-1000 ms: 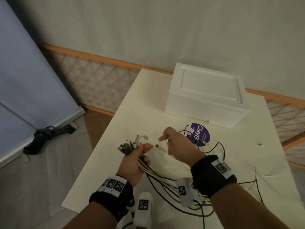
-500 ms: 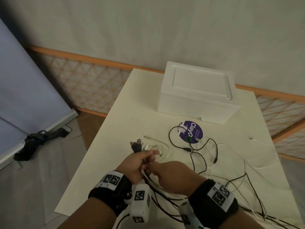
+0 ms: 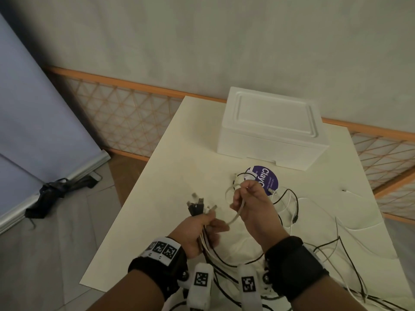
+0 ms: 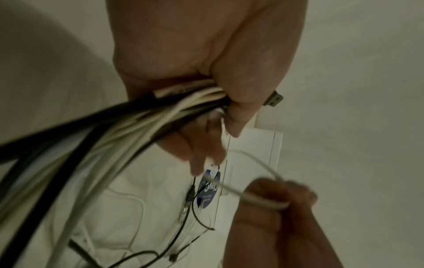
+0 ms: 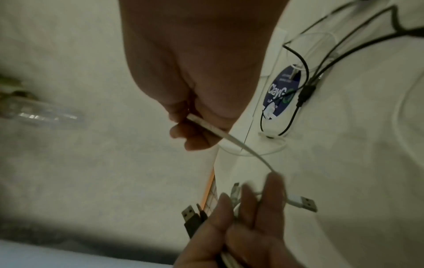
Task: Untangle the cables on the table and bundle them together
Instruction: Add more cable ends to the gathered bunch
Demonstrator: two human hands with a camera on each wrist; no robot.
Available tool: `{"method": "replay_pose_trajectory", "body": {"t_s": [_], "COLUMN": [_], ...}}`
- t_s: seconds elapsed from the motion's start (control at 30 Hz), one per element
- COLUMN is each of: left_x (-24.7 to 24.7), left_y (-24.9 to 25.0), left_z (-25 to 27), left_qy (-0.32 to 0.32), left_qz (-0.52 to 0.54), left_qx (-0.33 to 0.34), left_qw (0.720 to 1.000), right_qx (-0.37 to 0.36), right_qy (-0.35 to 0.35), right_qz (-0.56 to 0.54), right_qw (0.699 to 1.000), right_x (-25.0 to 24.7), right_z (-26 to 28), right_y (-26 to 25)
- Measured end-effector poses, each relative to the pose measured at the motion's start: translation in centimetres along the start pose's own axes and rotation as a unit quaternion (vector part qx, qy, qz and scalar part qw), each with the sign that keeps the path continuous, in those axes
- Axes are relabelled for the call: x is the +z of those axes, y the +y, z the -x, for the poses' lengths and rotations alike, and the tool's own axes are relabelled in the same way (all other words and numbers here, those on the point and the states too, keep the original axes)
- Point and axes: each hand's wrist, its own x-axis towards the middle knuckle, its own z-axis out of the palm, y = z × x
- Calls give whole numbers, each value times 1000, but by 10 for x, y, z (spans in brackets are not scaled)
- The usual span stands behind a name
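The head view looks forward and down from above the desk (image 3: 161, 198), far enough to take in the white box (image 3: 271, 129) at 12 o'clock and the floor at 9 o'clock. The left wrist view sits right behind the left hand (image 4: 206, 54), facing along its fingers across the desk. The right wrist view sits as close behind the right hand (image 5: 197, 54). All three share the round purple sticker (image 3: 268, 179) and both hands.

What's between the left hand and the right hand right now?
One white cable spans the gap from the left hand to the right hand; the head view shows it.
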Motion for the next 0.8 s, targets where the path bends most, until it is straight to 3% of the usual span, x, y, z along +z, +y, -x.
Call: {"method": "replay_pose_trajectory", "body": {"t_s": [0.1,0.2,0.27,0.3,0.33,0.4,0.43,0.5,0.63,0.73,0.8], "left_x": [8,10,9,8,7,6,5,1,-3,0,0], "left_y": [1,5,7,7,7,9,12,17,23,20,21], "left_z": [1,-1,-5,-7,-9,-9,-9,-9,-9,-12,-14], "left_qy": [-38,-23,24,53,80,107,111,110,99,78,68], "left_qz": [41,110,164,189,209,228,239,275,296,279,263], "left_qx": [9,31,56,69,80,100,110,126,139,143,134], "left_qw": [998,993,985,978,971,963,958,947,940,946,953], "right_qx": [25,51,39,17,-11,-64,-81,-88,-87,-211,-226], "right_qy": [-61,-94,-89,-79,-64,-38,-34,-55,-102,-117,-162], "right_qz": [-43,-43,30,122,248,490,571,661,755,766,773], "right_qw": [997,993,995,989,967,868,816,743,642,596,570], "right_x": [2,3,2,1,0,-1,-3,-9,-30,-41,-39], "right_z": [-1,2,1,0,0,5,8,15,20,23,27], "right_y": [4,6,6,6,4,-2,-7,-20,-32,-30,-31]}}
